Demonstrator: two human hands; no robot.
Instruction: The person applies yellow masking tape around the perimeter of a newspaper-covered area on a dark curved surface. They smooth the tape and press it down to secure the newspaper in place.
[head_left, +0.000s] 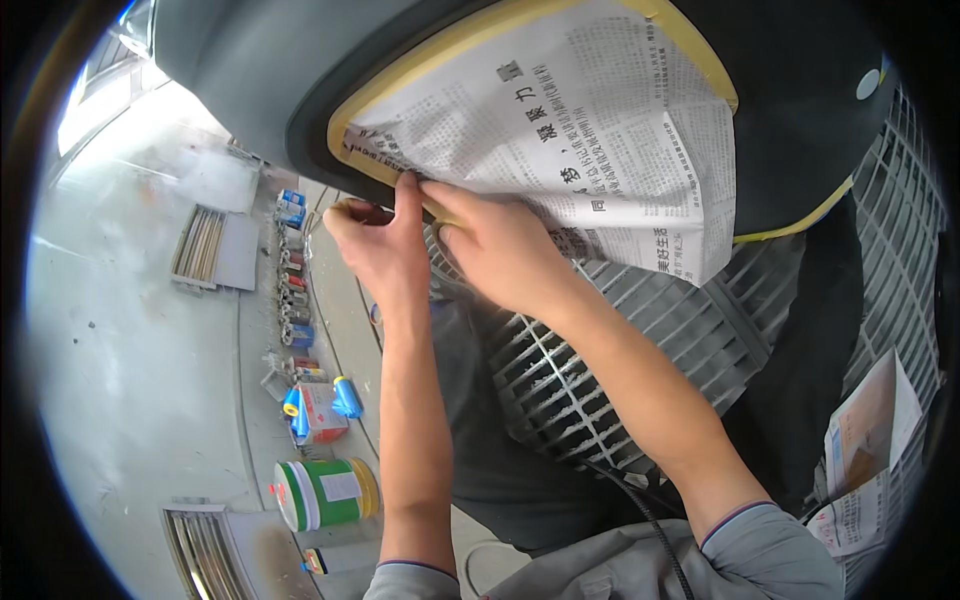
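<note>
A sheet of newspaper (610, 130) is fixed over part of a dark grey car body panel (235, 90), with yellow masking tape (705, 62) along its curved border. The lower right corner of the sheet hangs loose. At its lower left edge my two hands meet. My left hand (385, 250) has its thumb up against the taped edge and its fingers curled; what lies inside them is hidden. My right hand (505, 250) is closed beside it, index finger and thumb at the edge, where a bit of yellow tape shows between the hands.
Metal floor grating (560, 375) lies below. Several small cans (295, 285) stand in a row at left, near blue rolls (347, 398) and a green and yellow bucket (325, 493). Folded newspaper (870, 430) is at lower right. A black hose (655, 525) crosses near my right arm.
</note>
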